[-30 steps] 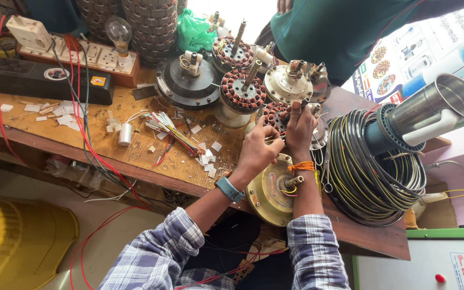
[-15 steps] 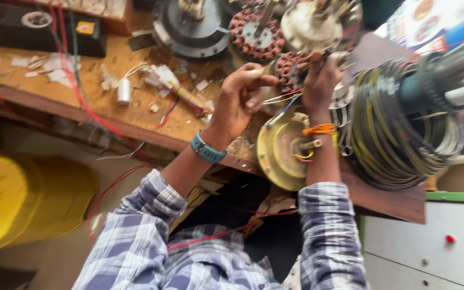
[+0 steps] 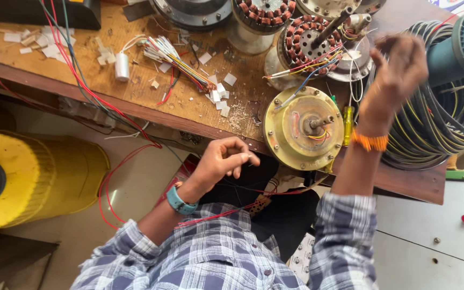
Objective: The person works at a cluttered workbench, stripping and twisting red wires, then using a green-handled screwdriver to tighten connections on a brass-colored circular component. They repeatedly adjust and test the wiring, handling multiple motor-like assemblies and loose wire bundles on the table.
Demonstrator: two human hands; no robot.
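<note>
A brass-coloured round motor housing [image 3: 303, 128] with a short shaft lies at the wooden bench's [image 3: 135, 91] front edge. Coloured wires run from it up to a stator with copper windings [image 3: 310, 45]. My left hand [image 3: 224, 161] hangs below the bench edge with its fingers curled and nothing visible in it. My right hand [image 3: 396, 75], with an orange thread at the wrist, is raised and blurred just right of the stator, fingers bent. I cannot tell if it pinches a wire. A yellow screwdriver [image 3: 347, 124] lies beside the housing.
A thick coil of dark and yellow cable [image 3: 447, 123] fills the bench's right end. A bundle of coloured wires [image 3: 170, 56], a white capacitor [image 3: 122, 67] and paper scraps lie at the left. A yellow drum [image 3: 28, 177] stands on the floor, and a white cabinet [image 3: 436, 231] at lower right.
My left hand has dropped from the stator to below the bench edge. My right hand has lifted off the motor and moved right. The view has shifted closer.
</note>
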